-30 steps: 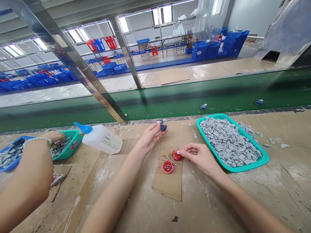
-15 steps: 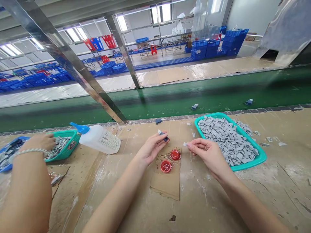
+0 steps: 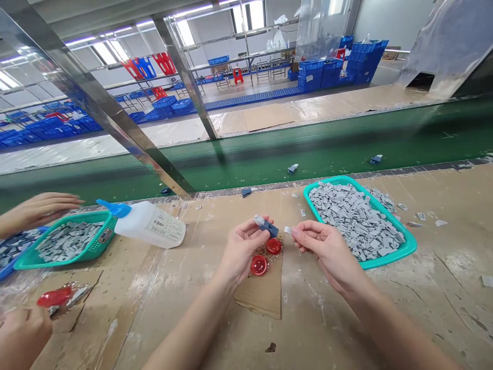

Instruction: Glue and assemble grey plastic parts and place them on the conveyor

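Observation:
My left hand (image 3: 242,249) pinches a small dark blue plastic part (image 3: 268,227) with a pale end, held just above two red caps (image 3: 265,255). My right hand (image 3: 321,245) pinches a tiny grey chip (image 3: 287,229) between thumb and forefinger, a finger's width to the right of the blue part. The caps sit on a scrap of cardboard (image 3: 262,295) with brownish residue around them. A teal tray (image 3: 400,251) heaped with several grey chips lies right of my right hand.
A white glue bottle with a blue nozzle (image 3: 144,223) lies on its side at the left. A co-worker's hand (image 3: 40,208) reaches over another teal tray (image 3: 61,257); a second hand (image 3: 19,334) is at the bottom left by a red cap (image 3: 54,297). The green conveyor belt (image 3: 269,154) carries small blue parts.
My right hand lifted from the red caps with a grey chip and came close to the left hand, which drew back toward me with the blue part. The co-worker's hand left the left tray.

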